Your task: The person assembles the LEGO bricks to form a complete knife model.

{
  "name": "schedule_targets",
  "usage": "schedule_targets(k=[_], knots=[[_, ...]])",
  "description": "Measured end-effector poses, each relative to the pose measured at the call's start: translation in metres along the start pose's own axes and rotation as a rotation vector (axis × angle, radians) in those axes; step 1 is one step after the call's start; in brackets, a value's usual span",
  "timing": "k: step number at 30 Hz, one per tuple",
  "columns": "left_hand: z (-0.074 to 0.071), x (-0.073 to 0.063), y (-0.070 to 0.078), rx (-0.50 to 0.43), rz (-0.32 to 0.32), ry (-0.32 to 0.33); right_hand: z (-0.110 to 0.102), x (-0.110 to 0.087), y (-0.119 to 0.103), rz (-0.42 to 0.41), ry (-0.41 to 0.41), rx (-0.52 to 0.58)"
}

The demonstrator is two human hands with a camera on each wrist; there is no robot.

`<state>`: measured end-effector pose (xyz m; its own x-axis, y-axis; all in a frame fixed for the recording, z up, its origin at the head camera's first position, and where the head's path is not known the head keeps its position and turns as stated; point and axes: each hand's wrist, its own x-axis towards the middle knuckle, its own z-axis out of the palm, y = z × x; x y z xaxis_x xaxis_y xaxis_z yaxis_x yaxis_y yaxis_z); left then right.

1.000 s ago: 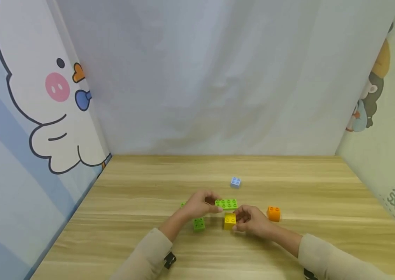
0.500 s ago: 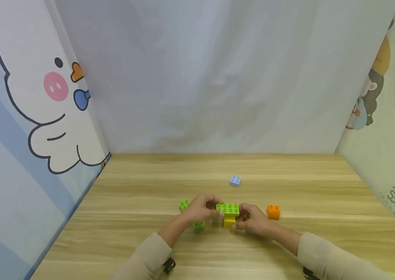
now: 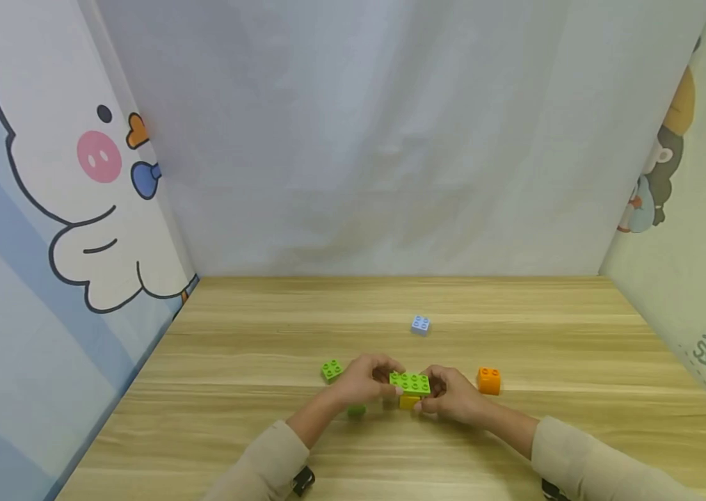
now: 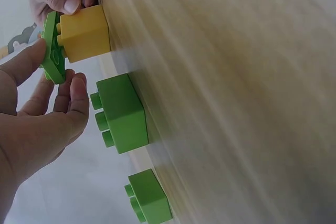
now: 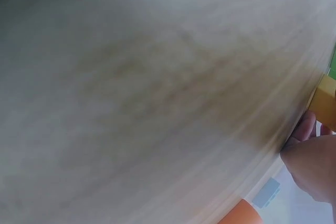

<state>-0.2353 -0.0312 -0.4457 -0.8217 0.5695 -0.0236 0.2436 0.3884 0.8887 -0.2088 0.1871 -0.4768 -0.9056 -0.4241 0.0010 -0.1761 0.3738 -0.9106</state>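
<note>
My left hand pinches a thin light-green toy building plate between thumb and fingers. The plate lies over the yellow building brick, which stands on the table. In the left wrist view the plate sits slightly tilted at the yellow brick's studs, some of which still show; whether it is pressed fully on, I cannot tell. My right hand grips the yellow brick from the right side. The right wrist view shows part of that brick at its edge, by the right fingers.
Two green bricks stand near my left hand: one beyond it, one partly hidden below it. An orange brick stands right of my right hand. A light-blue brick lies farther back on the wooden table.
My left hand has brought the green plate toward me and down onto the yellow brick, covering its top. The right hand has stayed at the yellow brick.
</note>
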Motion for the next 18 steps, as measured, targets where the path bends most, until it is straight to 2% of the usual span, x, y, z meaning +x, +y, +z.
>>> schedule_targets(k=[9, 14, 18], knots=[[0.0039, 0.0011, -0.0021, 0.043, -0.001, -0.021, -0.0009, 0.0001, -0.0006, 0.006, -0.018, 0.015], [0.0048, 0.0020, -0.0026, 0.081, 0.017, -0.013, -0.0009, -0.0002, -0.0011, 0.005, -0.025, 0.029], [0.0062, 0.0023, -0.0024, 0.074, 0.010, -0.002, -0.0006, -0.0009, -0.0026, 0.012, -0.026, 0.035]])
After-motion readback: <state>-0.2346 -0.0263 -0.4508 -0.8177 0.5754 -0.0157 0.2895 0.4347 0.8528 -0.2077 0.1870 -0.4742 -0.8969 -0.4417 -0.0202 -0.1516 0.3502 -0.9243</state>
